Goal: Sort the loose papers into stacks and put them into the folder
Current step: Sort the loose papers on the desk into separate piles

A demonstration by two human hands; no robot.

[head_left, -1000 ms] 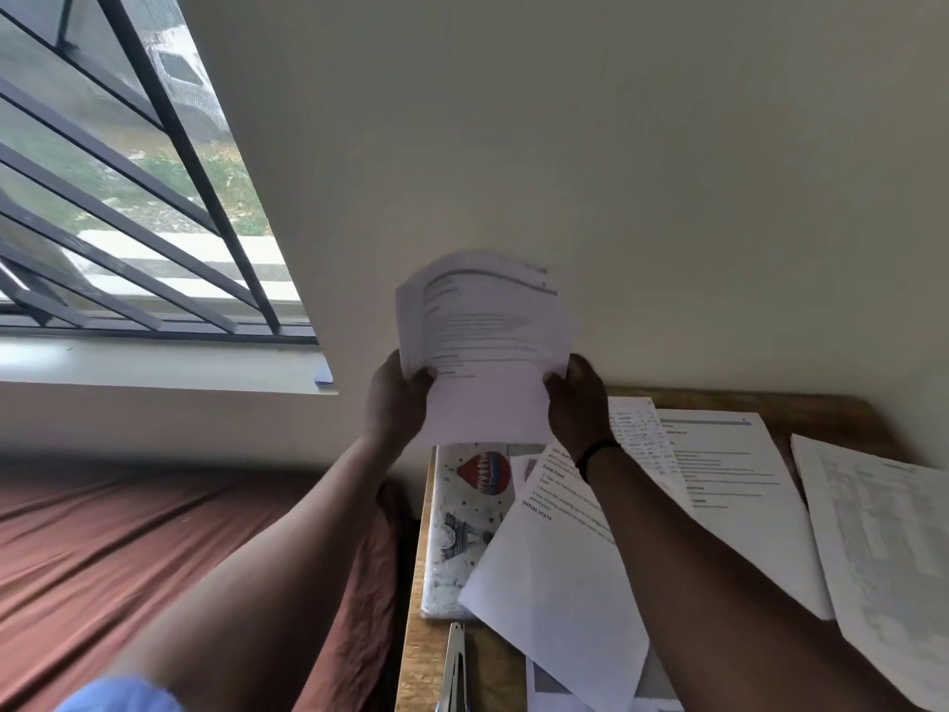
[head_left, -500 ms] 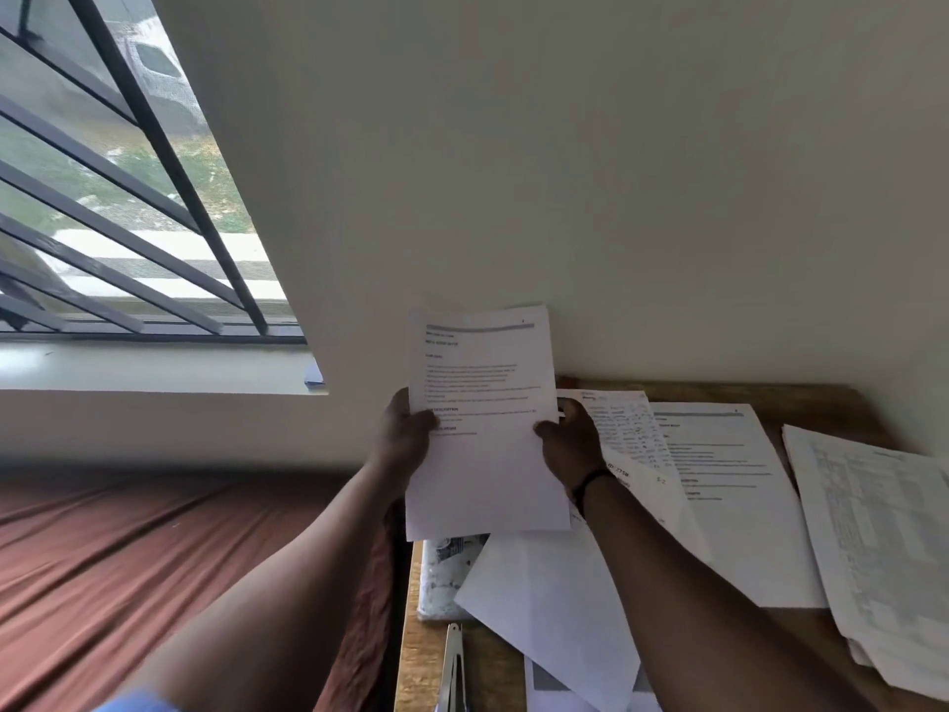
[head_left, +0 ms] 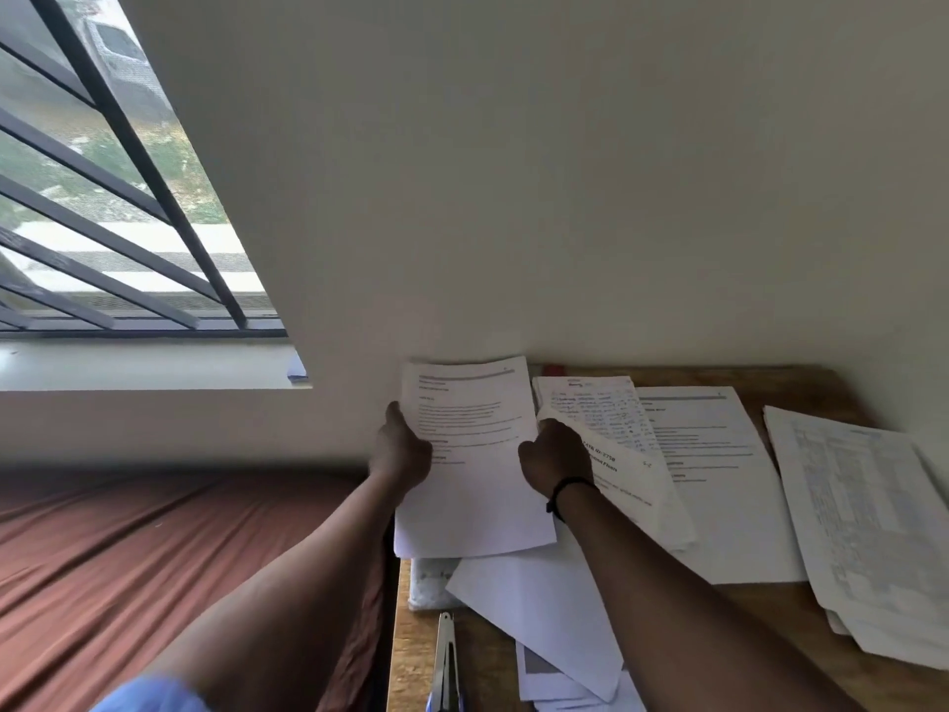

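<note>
Printed sheet [head_left: 470,454] held upright-ish over desk's [head_left: 770,603] left edge, long axis 12-to-6. Left hand [head_left: 400,452] pinching its 9 o'clock edge, right hand [head_left: 554,457] gripping 3 o'clock edge; loose papers [head_left: 719,480] lying at 3 o'clock, nearer right hand.

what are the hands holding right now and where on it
Both hands hold the printed sheet: the left hand grips its left edge, the right hand its right edge, both about midway up.
</note>
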